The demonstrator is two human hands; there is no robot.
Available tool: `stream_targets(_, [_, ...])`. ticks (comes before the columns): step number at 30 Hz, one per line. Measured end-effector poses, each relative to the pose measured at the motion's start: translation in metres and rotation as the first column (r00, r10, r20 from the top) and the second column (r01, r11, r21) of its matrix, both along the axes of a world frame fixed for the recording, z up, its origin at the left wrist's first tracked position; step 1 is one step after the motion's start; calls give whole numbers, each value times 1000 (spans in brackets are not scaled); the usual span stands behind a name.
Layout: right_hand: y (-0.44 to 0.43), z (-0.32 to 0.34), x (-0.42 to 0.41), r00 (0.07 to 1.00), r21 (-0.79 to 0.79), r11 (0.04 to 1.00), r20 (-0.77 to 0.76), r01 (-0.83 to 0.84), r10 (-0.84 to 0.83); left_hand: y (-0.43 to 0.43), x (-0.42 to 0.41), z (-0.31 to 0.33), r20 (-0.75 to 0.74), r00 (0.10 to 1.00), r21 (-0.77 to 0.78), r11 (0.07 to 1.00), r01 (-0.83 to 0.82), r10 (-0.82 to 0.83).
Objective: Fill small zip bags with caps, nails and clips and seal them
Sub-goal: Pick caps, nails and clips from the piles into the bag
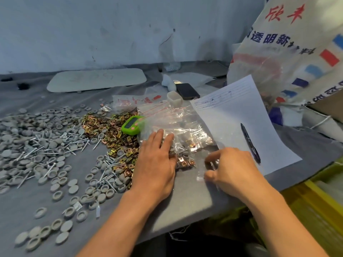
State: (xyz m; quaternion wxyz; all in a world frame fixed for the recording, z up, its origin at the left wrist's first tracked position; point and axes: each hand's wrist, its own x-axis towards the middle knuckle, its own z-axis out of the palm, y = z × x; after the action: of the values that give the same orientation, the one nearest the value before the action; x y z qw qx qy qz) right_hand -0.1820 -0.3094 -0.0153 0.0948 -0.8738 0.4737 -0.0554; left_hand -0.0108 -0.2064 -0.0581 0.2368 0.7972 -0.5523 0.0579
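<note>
The left grip (157, 160) is lying released and flat, fingers straight, pressing on the filled zip bag (194, 156) near the front edge of the worktop (185, 201). The right grip (233, 169) is pinching the bag's clear end. Risk: uneven pinching is likely leaving the seal partly open, so clips (185, 162) could be spilling out; hard pressing could be tearing the film.

I saw a scuffed pale wall (92, 34) behind the table (185, 201), which was draped in grey felt under soft light.
</note>
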Motion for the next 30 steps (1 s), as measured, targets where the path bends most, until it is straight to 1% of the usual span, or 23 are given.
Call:
stream_targets(2, [1, -4, 6, 999, -16, 1000, 49, 2, -2, -1, 2, -1, 19, 1000, 8, 1000, -2, 2])
stream_targets(4, [4, -8, 13, 995, 2, 1000, 97, 19, -19, 1, 2, -4, 28, 1000, 9, 1000, -9, 9])
stream_targets(6, [6, -11, 15, 988, 15, 1000, 155, 9, -11, 3, -3, -6, 12, 1000, -21, 1000, -11, 11])
stream_targets(7, [8, -11, 13, 970, 34, 999, 243, 21, -28, 3, -6, -5, -1, 1000, -48, 999, -10, 10])
stream_targets(8, [10, -9, 10, 930, 68, 997, 363, 42, -64, 4, -9, -3, -14, 1000, -79, 997, -6, 5])
stream_targets(9, [11, -6, 8, 865, 86, 993, 489, 84, -115, 3, -13, -1, -20, 1000, -105, 994, 5, -7])
stream_targets(11, [14, 6, 7, 708, 83, 971, 671, 223, -220, 4, -18, 4, -5, 999, -138, 990, 37, -38])
stream_targets(12, [15, 12, 9, 604, 135, 955, 749, 264, -273, 5, -20, 6, 0, 999, -144, 988, 49, -50])
stream_targets(13, [17, 19, 12, 458, 267, 938, 820, 223, -342, 7, -22, 8, -22, 998, -150, 987, 58, -62])
stream_targets(14, [21, 25, 17, 302, 433, 898, 848, 79, -435, 10, -24, 11, -85, 994, -171, 983, 60, -76])
stream_targets(15, [26, 32, 21, 168, 561, 816, 825, -139, -539, 12, -24, 13, -199, 975, -209, 976, 53, -96])
stream_targets(16, [31, 36, 25, 80, 622, 706, 766, -339, -638, 14, -24, 18, -371, 919, -259, 965, 33, -131])
stream_targets(17, [34, 39, 28, 52, 646, 593, 696, -482, -716, 14, -25, 26, -571, 800, -313, 950, -5, -184])
stream_targets(18, [36, 41, 31, 61, 652, 495, 637, -575, -769, 13, -25, 34, -737, 630, -364, 929, -65, -245])
stream_targets(19, [37, 42, 34, 85, 654, 419, 594, -631, -800, 13, -23, 41, -840, 458, -391, 909, -143, -289])
stream_targets(20, [39, 42, 37, 110, 661, 365, 562, -656, -820, 14, -20, 48, -895, 326, -383, 898, -217, -303])
stream_targets(22, [42, 42, 47, 176, 684, 300, 534, -665, -827, 23, -4, 54, -925, 141, -379, 886, -267, -354])
stream_targets(24, [47, 39, 57, 256, 695, 243, 532, -677, -807, 36, 16, 58, -916, -36, -377, 891, -253, -399])
stream_targets(25, [49, 39, 62, 293, 699, 216, 531, -681, -795, 44, 26, 59, -908, -104, -376, 898, -227, -406])
stream_targets(26, [51, 38, 66, 328, 705, 191, 529, -683, -783, 53, 36, 62, -910, -141, -360, 912, -196, -390])
stream_targets(28, [55, 37, 75, 389, 719, 153, 528, -678, -755, 65, 50, 67, -936, -146, -301, 943, -145, -321])
stream_targets(29, [57, 35, 79, 410, 728, 146, 526, -670, -745, 70, 55, 68, -943, -140, -283, 948, -145, -303])
stream_targets(30, [59, 33, 84, 422, 739, 151, 525, -657, -739, 75, 58, 70, -946, -131, -272, 945, -182, -298])
